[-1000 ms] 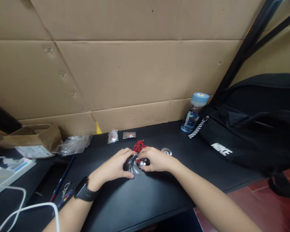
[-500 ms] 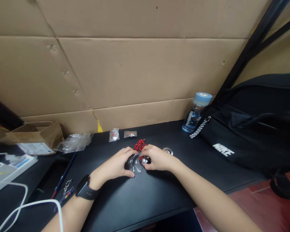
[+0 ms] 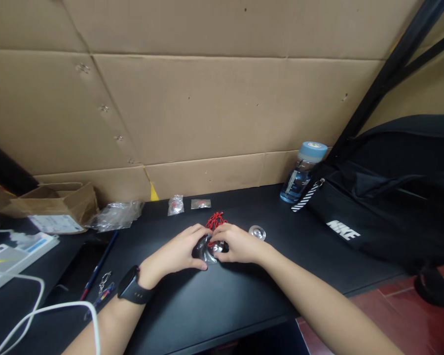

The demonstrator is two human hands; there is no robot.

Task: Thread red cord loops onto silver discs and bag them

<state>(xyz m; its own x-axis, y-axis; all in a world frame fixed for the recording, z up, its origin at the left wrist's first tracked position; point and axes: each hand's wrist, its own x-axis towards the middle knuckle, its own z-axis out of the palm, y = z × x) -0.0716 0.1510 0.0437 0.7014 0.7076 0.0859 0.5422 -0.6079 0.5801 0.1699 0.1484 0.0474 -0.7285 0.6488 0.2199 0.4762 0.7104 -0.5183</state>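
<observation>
My left hand [image 3: 185,249], with a black watch on its wrist, is closed on a small clear plastic bag [image 3: 207,255] low over the black desk. Close beside it, my right hand [image 3: 239,244] grips a shiny round metal disc [image 3: 218,247] at the bag's right side. Whether the disc is inside the bag or only against it, I cannot tell. A bunched red cord [image 3: 216,220] lies just beyond my fingers, partly hidden by them. To the right of my right hand rests another shiny metal disc [image 3: 258,232].
Two small filled plastic packets [image 3: 176,205] lie at the back. Leftward are a pile of clear bags [image 3: 117,216], an open cardboard box [image 3: 59,204], a pen [image 3: 101,264] and a white cable [image 3: 64,306]. A water bottle [image 3: 301,175] and black bag [image 3: 385,207] stand at right.
My right hand has shifted slightly left with the metal disc, closer to the plastic bag. More of the other disc shows now. My left hand stays nearly in place.
</observation>
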